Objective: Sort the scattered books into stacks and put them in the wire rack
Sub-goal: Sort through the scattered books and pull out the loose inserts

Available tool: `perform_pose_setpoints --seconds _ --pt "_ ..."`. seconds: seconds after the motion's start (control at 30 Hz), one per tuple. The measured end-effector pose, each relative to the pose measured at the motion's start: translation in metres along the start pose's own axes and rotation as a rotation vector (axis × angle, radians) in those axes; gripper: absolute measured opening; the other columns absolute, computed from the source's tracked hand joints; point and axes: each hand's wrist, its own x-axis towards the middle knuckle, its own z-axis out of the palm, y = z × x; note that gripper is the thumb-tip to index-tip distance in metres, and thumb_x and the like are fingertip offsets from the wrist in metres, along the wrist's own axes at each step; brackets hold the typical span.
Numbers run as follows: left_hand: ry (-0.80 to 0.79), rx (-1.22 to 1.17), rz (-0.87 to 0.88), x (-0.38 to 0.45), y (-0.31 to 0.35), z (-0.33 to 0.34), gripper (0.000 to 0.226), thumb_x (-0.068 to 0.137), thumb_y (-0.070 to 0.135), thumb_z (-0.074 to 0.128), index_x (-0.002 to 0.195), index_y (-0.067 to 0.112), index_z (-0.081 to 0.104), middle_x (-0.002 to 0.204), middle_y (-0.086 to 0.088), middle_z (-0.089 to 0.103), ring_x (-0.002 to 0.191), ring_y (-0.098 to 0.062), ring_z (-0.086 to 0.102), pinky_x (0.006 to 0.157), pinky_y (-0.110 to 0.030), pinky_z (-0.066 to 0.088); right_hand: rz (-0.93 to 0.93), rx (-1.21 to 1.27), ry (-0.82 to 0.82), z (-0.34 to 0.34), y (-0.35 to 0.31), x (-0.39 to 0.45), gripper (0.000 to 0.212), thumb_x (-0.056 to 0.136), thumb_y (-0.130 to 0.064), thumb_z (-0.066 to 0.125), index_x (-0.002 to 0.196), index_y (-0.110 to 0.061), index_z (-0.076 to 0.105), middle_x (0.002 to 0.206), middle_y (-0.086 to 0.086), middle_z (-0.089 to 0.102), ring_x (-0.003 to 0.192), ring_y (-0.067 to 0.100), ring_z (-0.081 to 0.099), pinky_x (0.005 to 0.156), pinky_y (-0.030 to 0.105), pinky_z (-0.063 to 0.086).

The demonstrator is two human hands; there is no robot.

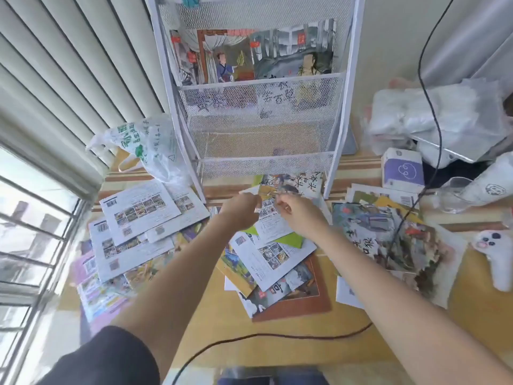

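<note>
Both hands pinched one thin book (pixel 270 190) between them, the left hand (pixel 241 211) on its left edge and the right hand (pixel 298 213) on its right, just before the foot of the wire rack (pixel 258 123). More books stood upright in the rack's upper shelf; others lay scattered on the table (pixel 222 309)
</note>
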Motion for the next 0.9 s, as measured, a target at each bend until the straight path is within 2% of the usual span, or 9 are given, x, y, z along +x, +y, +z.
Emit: perform_pose_setpoints --seconds 0.07,0.13,0.2,0.3,0.37,0.43,0.6,0.73,0.9 --pt "0.063 0.033 -0.006 0.012 -0.002 0.015 0.028 0.095 0.016 0.046 0.120 0.019 0.057 0.127 -0.004 0.057 0.112 -0.027 0.056 0.083 -0.036 0.046 -0.009 -0.092 0.025 0.017 0.013 0.007 0.024 0.096 -0.022 0.050 0.117 -0.018 0.059 0.114 0.002 0.065 0.082 0.017 0.063 0.067 0.031 0.050" --pt "0.196 0.093 0.041 0.029 -0.007 0.037 0.033 0.094 0.013 0.045 0.125 0.019 0.055 0.128 -0.005 0.057 0.114 -0.028 0.055 0.087 -0.037 0.045 -0.025 -0.186 0.082 0.038 0.031 0.018 0.033 0.096 -0.023 0.050 0.127 -0.017 0.054 0.127 0.004 0.059 0.104 0.019 0.059 0.082 0.033 0.047" --pt "0.284 0.132 0.101 0.045 -0.014 0.058 0.038 0.094 0.018 0.045 0.132 0.020 0.051 0.136 -0.002 0.052 0.124 -0.026 0.048 0.098 -0.040 0.038 -0.048 -0.274 0.168 0.056 0.047 0.030 0.039 0.096 -0.027 0.047 0.134 -0.019 0.048 0.141 0.002 0.048 0.127 0.022 0.045 0.103 0.039 0.039" --pt "0.398 0.133 0.199 0.056 -0.022 0.092 0.053 0.092 0.036 0.029 0.139 0.019 0.046 0.147 -0.002 0.044 0.137 -0.026 0.037 0.110 -0.048 0.028 -0.023 -0.383 0.190 0.076 0.072 0.041 0.046 0.099 -0.041 0.033 0.144 -0.034 0.030 0.158 -0.003 0.016 0.144 0.024 0.015 0.115 0.047 0.018" --pt "0.353 0.136 0.180 0.057 -0.025 0.108 0.075 0.084 0.052 0.004 0.150 0.023 0.025 0.158 0.001 0.022 0.146 -0.028 0.017 0.115 -0.050 0.011 0.025 -0.383 0.142 0.083 0.083 0.042 0.049 0.099 -0.048 0.022 0.146 -0.048 0.009 0.159 -0.006 -0.003 0.146 0.025 -0.004 0.116 0.050 0.003" --pt "0.279 0.131 0.127 0.058 -0.028 0.115 0.073 0.085 0.057 -0.006 0.152 0.029 0.005 0.161 0.005 0.000 0.147 -0.028 -0.004 0.117 -0.048 -0.004 0.037 -0.396 0.141 0.086 0.087 0.043 0.050 0.098 -0.051 0.018 0.146 -0.049 0.002 0.159 -0.005 0.000 0.146 0.024 -0.004 0.116 0.048 0.001" --pt "0.353 0.100 0.081 0.041 -0.019 0.116 0.064 0.091 0.054 0.008 0.151 0.032 0.010 0.161 0.002 0.006 0.147 -0.033 -0.002 0.117 -0.048 0.000 0.064 -0.420 0.261 0.092 0.076 0.031 0.054 0.099 -0.048 0.021 0.149 -0.028 0.018 0.155 -0.007 0.021 0.141 0.018 0.017 0.113 0.041 0.014" --pt "0.424 0.067 0.019 0.023 -0.017 0.116 0.061 0.096 0.055 0.024 0.150 0.028 0.016 0.159 -0.003 0.011 0.144 -0.027 0.012 0.115 -0.044 0.010 0.058 -0.408 0.275 0.091 0.068 0.018 0.043 0.098 -0.047 0.026 0.135 -0.030 0.040 0.143 -0.008 0.035 0.129 0.018 0.030 0.102 0.043 0.026" --pt "0.386 0.056 -0.004 0.015 -0.015 0.117 0.059 0.096 0.057 0.021 0.151 0.039 0.007 0.160 0.004 0.004 0.145 -0.024 0.006 0.111 -0.053 0.010 0.081 -0.308 0.245 0.094 0.070 0.016 0.027 0.097 -0.049 0.028 0.115 -0.033 0.041 0.155 -0.005 0.019 0.143 0.028 0.014 0.111 0.051 0.018"
